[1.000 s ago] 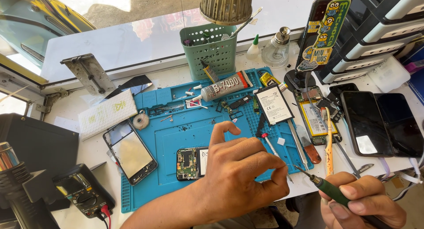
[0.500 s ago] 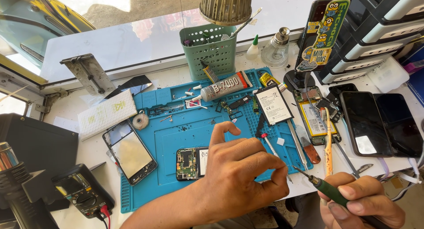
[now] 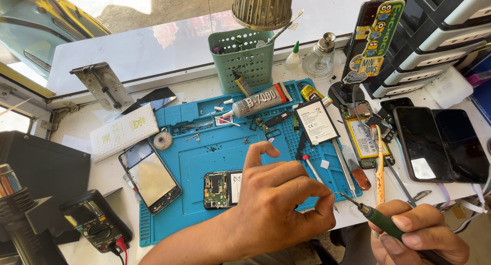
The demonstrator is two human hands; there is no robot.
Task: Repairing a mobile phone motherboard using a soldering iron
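My left hand [image 3: 276, 203] hovers over the front edge of the blue mat [image 3: 204, 163], thumb and fingertips pinched together on something too small for me to make out, perhaps a screw. My right hand [image 3: 419, 234] is wrapped around a green-handled screwdriver [image 3: 381, 221], its tip pointing at the left fingertips, just off the mat's front right corner. The circuit board [image 3: 217, 189] lies on the mat just beside my left wrist, with a phone screen [image 3: 151, 175] overhanging the mat's left edge.
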